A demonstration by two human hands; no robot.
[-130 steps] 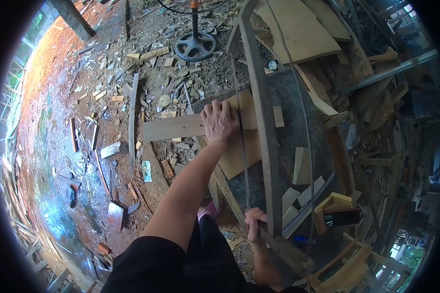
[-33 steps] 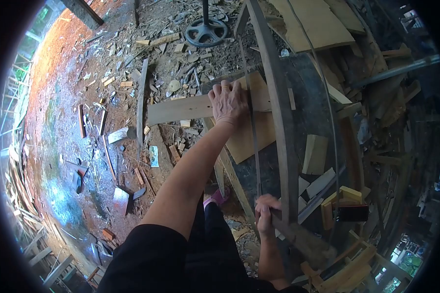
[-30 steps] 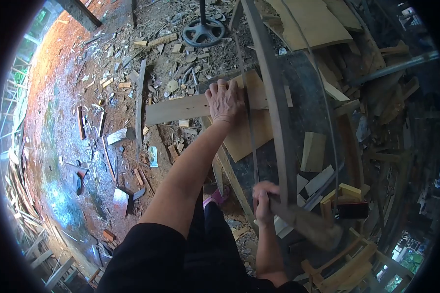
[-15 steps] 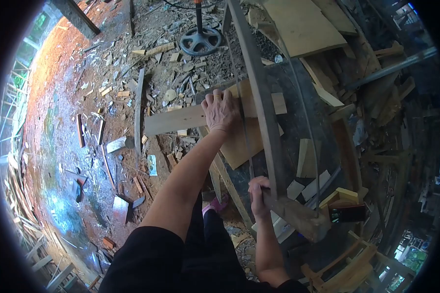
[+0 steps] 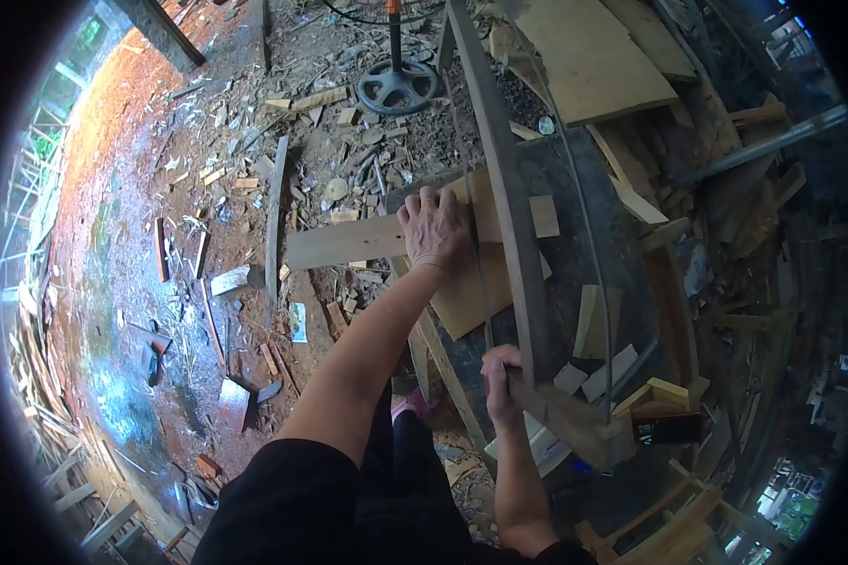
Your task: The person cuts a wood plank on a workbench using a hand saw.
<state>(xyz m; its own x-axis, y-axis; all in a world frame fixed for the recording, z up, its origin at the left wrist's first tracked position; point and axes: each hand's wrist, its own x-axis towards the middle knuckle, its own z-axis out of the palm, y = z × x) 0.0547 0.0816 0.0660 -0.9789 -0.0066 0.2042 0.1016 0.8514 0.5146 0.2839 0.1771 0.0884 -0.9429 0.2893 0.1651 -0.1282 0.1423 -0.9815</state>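
Note:
My left hand (image 5: 434,226) presses down on a light wooden board (image 5: 344,242), its fingers bent over the far edge. The board lies across a wider piece of wood (image 5: 466,301) on a dark workbench (image 5: 594,250). My right hand (image 5: 501,381) is wrapped round the end of a wooden frame saw (image 5: 513,202). The saw's thin blade crosses the board just right of my left hand, and its long wooden beam runs away from me. Whether the blade has cut into the board cannot be made out.
Large flat boards (image 5: 594,56) are stacked at the back right. A fan stand with a round black base (image 5: 398,87) stands beyond the bench. Offcuts (image 5: 234,280) and scraps litter the ground at the left. A dark box-shaped object (image 5: 667,427) lies near the saw's handle end.
The view has shifted slightly, so the whole scene sits a little lower and further right. Both hands keep their places on the board and the saw.

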